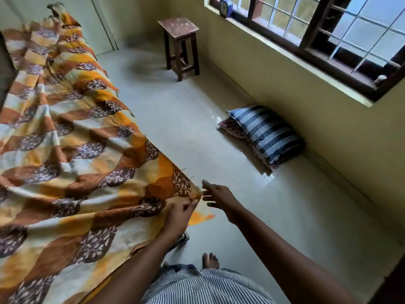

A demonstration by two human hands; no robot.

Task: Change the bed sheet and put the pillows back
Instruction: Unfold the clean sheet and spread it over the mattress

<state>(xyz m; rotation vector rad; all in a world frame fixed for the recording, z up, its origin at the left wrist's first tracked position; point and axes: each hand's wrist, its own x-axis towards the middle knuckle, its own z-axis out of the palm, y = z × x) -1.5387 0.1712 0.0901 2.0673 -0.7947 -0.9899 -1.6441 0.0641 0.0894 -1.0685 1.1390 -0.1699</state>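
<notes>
An orange, brown and cream patterned bed sheet (72, 154) lies rumpled over the bed on the left, its edge hanging over the near side. My left hand (180, 213) pinches the sheet's edge near the bed's corner. My right hand (215, 195) hovers just right of that corner with fingers spread, at the fabric's edge. Two pillows lie stacked on the floor by the right wall: a blue striped pillow (268, 132) on top of a dark red patterned pillow (234, 128).
A wooden stool (180, 43) stands on the glossy tiled floor (197, 128) at the back. A barred window (328, 29) runs along the right wall, a small blue clock (225, 7) on its sill. My bare foot (210, 260) stands beside the bed.
</notes>
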